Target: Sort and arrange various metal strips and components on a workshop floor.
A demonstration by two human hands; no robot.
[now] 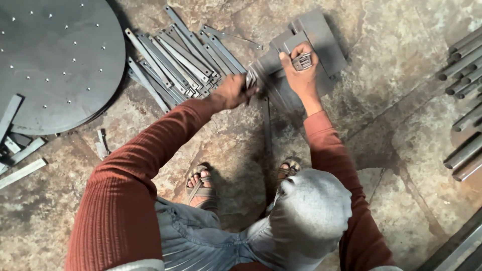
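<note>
Metal strips (pixel 251 78), a small bunch, sit pinched in left hand (pixel 232 92), just left of gray plate (pixel 321 40). Right hand (pixel 301 75) squeezes a small clip (pixel 303 61) on plate. Sharp ends could cut fingers or drop near feet w/ sandals (pixel 201 188).

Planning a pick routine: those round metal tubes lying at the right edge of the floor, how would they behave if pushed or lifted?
The round tubes look like bare steel, so probably stiff and fairly heavy for their size. Being round and lying loose on the floor, they would likely roll if pushed sideways. Their smooth surface may slip in a light grip.
</note>
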